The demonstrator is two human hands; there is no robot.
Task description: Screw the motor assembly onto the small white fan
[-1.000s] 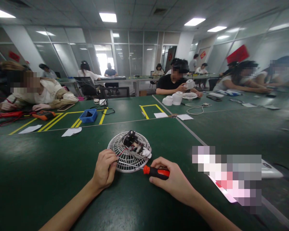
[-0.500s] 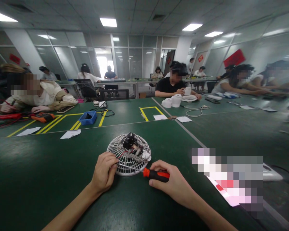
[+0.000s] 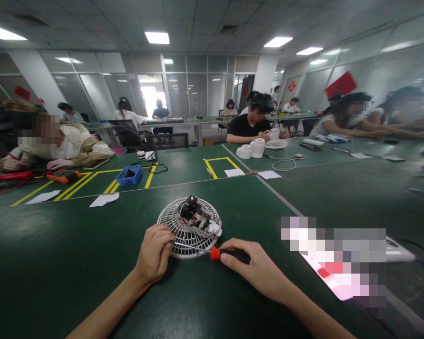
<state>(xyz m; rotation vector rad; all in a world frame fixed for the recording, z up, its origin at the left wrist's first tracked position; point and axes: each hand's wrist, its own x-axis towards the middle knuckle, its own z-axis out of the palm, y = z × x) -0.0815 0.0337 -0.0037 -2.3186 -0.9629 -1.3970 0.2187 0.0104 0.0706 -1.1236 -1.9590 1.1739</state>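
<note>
A white round fan grille (image 3: 173, 220) lies flat on the green table (image 3: 56, 254), with a black motor and circuit part and wires (image 3: 197, 215) on top. My left hand (image 3: 153, 252) is closed at the grille's near left rim, pinching something small I cannot make out. My right hand (image 3: 252, 270) grips a red-and-black-handled screwdriver (image 3: 219, 254). Its thin metal shaft reaches left across the grille's near edge toward my left fingers.
A pixelated patch covers an item right of my hand, with a white object (image 3: 397, 252) behind it. Farther back lie a blue tray (image 3: 129, 175), paper slips (image 3: 104, 199), cables (image 3: 286, 162) and white fan parts (image 3: 252, 148). Several people sit working at the far tables.
My right hand has rolled over the screwdriver handle, hiding more of it. The view shifted slightly. The grille and my left hand stay put.
</note>
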